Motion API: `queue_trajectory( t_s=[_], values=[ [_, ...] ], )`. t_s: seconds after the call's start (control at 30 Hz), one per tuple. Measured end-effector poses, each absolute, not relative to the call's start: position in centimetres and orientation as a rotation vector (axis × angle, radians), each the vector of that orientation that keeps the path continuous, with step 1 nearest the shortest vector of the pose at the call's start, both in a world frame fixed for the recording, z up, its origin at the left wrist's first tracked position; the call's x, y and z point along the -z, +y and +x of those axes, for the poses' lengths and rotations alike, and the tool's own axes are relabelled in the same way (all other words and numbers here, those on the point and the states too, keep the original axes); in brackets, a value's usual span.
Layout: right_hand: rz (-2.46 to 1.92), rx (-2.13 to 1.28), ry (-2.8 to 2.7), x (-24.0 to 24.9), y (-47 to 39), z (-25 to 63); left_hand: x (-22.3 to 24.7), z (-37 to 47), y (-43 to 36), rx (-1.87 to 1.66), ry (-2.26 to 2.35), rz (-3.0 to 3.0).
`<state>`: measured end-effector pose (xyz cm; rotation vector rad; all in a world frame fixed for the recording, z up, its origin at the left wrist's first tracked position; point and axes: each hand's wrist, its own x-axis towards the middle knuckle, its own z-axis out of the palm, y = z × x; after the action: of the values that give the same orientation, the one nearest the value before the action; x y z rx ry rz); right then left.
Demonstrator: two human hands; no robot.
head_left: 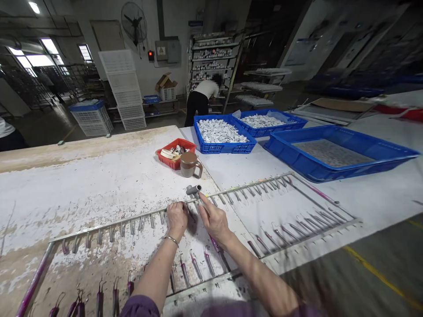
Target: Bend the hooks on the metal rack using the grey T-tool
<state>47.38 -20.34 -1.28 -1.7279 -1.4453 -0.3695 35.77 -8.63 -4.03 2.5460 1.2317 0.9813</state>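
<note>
A long metal rack (109, 223) with rows of small hooked pegs lies across the table. My left hand (177, 218) is closed at its far rail, fingertips bent down; whatever they pinch is hidden. Close beside it, my right hand (214, 218) has its forefinger and thumb stretched apart, the fingertip near the rail. Its other fingers are mostly out of sight. A short grey tube (194, 189) with a hollow end sits just beyond the fingertips, at the top of the rack's purple-stained middle bar (214, 243). Grey pegs (264, 188) hang along the far rail.
Beyond the rack stand a brown lidded mug (189, 165) and a red basket (172, 162) of scraps. Blue crates (228, 149) hold many small white pieces. A large blue tray (317, 169) is at right. A person (201, 94) bends by a shelf behind.
</note>
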Motion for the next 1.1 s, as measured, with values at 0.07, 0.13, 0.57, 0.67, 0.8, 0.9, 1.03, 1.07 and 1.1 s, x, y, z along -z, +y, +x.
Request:
queue_trajectory(
  t_s=[0.07, 0.13, 0.57, 0.67, 0.8, 0.9, 1.03, 1.07, 1.1],
  values=[
    [-1.811, 0.364, -1.5, 1.5, -20.1, 47.6, 4.0, 35.7, -8.6, -0.984, 1.221, 2.554],
    [-1.892, 0.33, -1.55, 1.5, -20.1, 47.8, 4.0, 35.6, -8.5, -0.986, 1.205, 2.573],
    [-1.875, 0.299, -1.48, 0.6, -20.1, 47.5, 3.4, 35.5, -8.8, -0.839, 1.183, 2.621],
    [-1.784, 0.342, -1.367, 0.1, -20.4, 47.7, 3.3, 35.2, -8.6, -0.831, 1.124, 2.627],
    [-1.832, 0.351, -1.5, 0.6, -20.4, 48.1, 3.4, 35.1, -8.4, -0.836, 1.082, 2.638],
    [-1.861, 0.337, -1.529, 0.8, -20.5, 48.2, 3.5, 35.2, -8.5, -0.848, 1.098, 2.647],
    [-1.746, 0.369, -1.434, 0.4, -20.5, 48.1, 3.4, 35.4, -8.7, -0.832, 1.148, 2.644],
    [-1.759, 0.373, -1.445, 0.4, -20.4, 48.1, 3.4, 35.4, -8.7, -0.824, 1.158, 2.642],
    [-1.796, 0.366, -1.47, 0.6, -20.4, 48.1, 3.3, 35.4, -8.7, -0.816, 1.166, 2.641]
  ],
)
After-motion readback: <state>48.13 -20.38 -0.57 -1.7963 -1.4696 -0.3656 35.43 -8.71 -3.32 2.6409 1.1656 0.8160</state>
